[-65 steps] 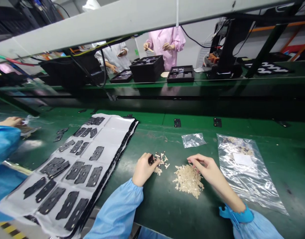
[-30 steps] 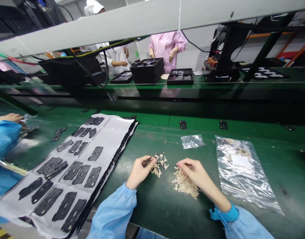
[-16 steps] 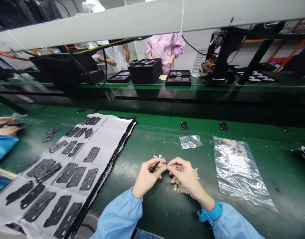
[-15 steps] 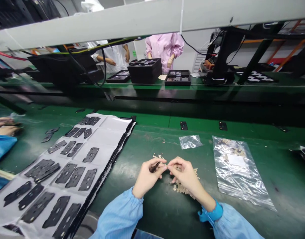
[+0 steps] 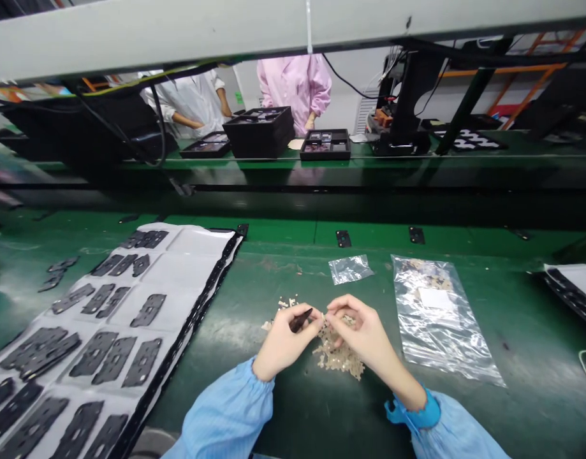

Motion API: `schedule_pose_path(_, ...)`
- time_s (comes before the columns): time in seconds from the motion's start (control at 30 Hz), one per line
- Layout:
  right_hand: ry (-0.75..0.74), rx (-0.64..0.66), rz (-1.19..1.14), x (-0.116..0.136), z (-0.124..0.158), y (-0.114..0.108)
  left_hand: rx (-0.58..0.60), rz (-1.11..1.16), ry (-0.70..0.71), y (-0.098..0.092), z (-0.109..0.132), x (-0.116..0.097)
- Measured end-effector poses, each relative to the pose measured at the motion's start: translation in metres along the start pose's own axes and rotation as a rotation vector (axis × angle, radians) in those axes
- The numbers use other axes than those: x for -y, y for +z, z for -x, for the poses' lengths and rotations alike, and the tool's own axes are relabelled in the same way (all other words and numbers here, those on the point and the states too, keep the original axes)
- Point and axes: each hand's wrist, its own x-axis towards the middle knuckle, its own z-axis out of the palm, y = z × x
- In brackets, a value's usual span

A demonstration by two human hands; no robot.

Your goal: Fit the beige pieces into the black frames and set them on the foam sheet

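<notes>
My left hand (image 5: pixel 290 335) is closed, with a dark pointed tool like a pair of tweezers (image 5: pixel 301 320) tucked between thumb and fingers. Its fingertips almost meet those of my right hand (image 5: pixel 357 325), which is closed in a pinch. A tiny pale piece (image 5: pixel 324 316) seems to be between the fingertips, too small to make out well. Below and partly behind my right hand lies a heap of small beige cut pieces (image 5: pixel 341 358). A few more loose pieces (image 5: pixel 287 301) are scattered just beyond my left hand.
Black flat parts (image 5: pixel 149 310) lie in rows on a white sheet (image 5: pixel 187 261) at left. A small clear bag (image 5: pixel 350 269) and a larger bag with beige pieces (image 5: pixel 440 319) lie to the right. Black trays (image 5: pixel 325 153) stand on the far shelf, people behind them.
The view has turned left-to-right, so the scene sits further left. My right hand has lifted a little off the beige heap, uncovering more of it. Both hands keep their pinch.
</notes>
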Motion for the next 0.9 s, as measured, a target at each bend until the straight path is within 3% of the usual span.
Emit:
schedule_pose_path(0.13, -0.176, -0.016, 0.209, 0.006, 0.008, -0.011, 0.027, -0.059, 0.04, 0.007, -0.006, -0.006)
schedule_pose_path(0.37, -0.164, -0.015, 0.233, 0.004, 0.011, -0.03, 0.009, -0.178, 0.176, 0.025, -0.015, -0.016)
schedule_pose_path(0.53, -0.213, -0.083, 0.303, 0.004, 0.008, -0.036, 0.018, -0.134, 0.136, 0.036, -0.023, -0.016)
schedule_pose_path(0.77, -0.05, -0.025, 0.135, -0.001, 0.006, -0.037, 0.053, -0.075, 0.073, 0.038, -0.025, -0.006)
schedule_pose_path(0.9, 0.029, -0.128, 0.088, -0.005, 0.002, -0.037, 0.063, 0.004, 0.062, 0.037, -0.026, -0.001)
